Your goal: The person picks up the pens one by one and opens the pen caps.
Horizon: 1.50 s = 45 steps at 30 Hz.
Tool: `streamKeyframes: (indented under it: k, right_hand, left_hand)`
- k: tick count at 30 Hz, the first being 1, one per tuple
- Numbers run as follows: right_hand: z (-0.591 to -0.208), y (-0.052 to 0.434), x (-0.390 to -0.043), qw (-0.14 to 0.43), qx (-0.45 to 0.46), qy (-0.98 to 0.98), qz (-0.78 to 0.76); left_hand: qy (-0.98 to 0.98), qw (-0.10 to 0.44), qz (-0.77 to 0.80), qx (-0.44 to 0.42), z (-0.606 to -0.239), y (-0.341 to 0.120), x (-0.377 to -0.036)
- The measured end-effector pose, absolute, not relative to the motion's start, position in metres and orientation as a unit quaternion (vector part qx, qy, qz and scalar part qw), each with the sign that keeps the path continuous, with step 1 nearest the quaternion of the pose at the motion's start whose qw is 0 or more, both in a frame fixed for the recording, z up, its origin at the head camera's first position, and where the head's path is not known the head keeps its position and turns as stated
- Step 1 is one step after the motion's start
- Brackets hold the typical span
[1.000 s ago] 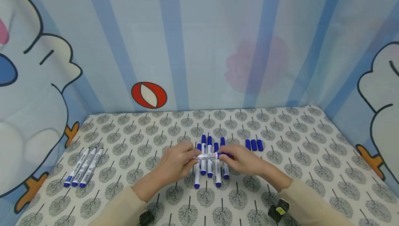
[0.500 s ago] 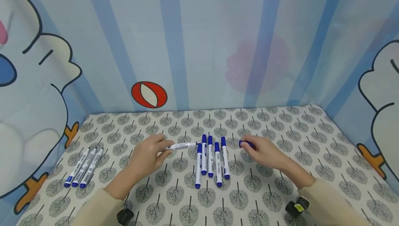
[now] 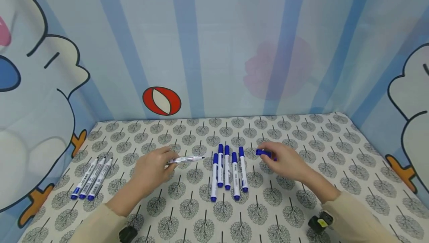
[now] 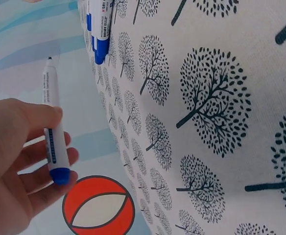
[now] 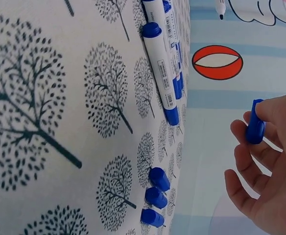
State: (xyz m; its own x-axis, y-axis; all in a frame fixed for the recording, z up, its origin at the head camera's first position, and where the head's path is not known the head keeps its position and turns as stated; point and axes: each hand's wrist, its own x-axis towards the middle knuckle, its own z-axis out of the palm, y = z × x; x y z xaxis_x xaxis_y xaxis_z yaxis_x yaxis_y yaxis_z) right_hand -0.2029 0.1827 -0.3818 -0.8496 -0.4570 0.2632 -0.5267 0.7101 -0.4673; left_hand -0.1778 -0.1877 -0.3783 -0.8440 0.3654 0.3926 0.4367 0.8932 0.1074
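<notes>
Broadly, a pale blue striped backdrop (image 3: 228, 19) rose behind everything, meeting the far edge of a table (image 3: 187, 220) covered in cloth printed with grey, tree-like shapes. Large white cartoon figures stood at both sides of the head view, the left figure (image 3: 40, 124) showing more fully than the right figure (image 3: 413, 124), and a red ball with a white band (image 3: 162, 101) was printed low on the backdrop. Beige sleeves (image 3: 97, 224) covered the person's forearms. Both hands were raised over the table, apart from each other. The left hand (image 3: 152, 166) gripped a bare-tipped marker (image 3: 187, 159) between thumb and fingers, its dark nib pointing toward the middle of the table. Five capped markers (image 3: 227, 168) lay there side by side, staggered, between the two hands, their caps facing away from the person. Three uncapped markers (image 3: 90, 179) lay close together at the left, nibs also facing away. The right hand (image 3: 281, 161) pinched a blue cap (image 3: 263, 152) between thumb and fingers. Smallest of all, three loose caps (image 5: 156, 197) lay in a row on the cloth near that hand, mostly hidden by it in the head view.
</notes>
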Motion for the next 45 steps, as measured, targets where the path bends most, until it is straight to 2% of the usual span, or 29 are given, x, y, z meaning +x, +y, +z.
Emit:
streamKeyframes:
  k: [10, 22, 34, 45]
  right_hand:
    - [-0.386, 0.194, -0.205, 0.122, 0.261, -0.927, 0.239]
    - [-0.392, 0.201, -0.203, 0.132, 0.252, -0.930, 0.233]
    - [-0.398, 0.205, -0.201, 0.157, 0.230, -0.933, 0.228]
    - [-0.398, 0.208, -0.199, 0.161, 0.222, -0.935, 0.224]
  left_hand:
    - [-0.976, 0.114, -0.102, -0.158, -0.379, -0.201, -0.181]
    - [-0.986, 0.064, -0.126, -0.091, -0.386, -0.228, -0.178]
    - [-0.988, 0.075, -0.125, -0.053, -0.392, -0.255, -0.172]
    - [-0.991, 0.034, -0.129, -0.004, -0.391, -0.271, -0.167]
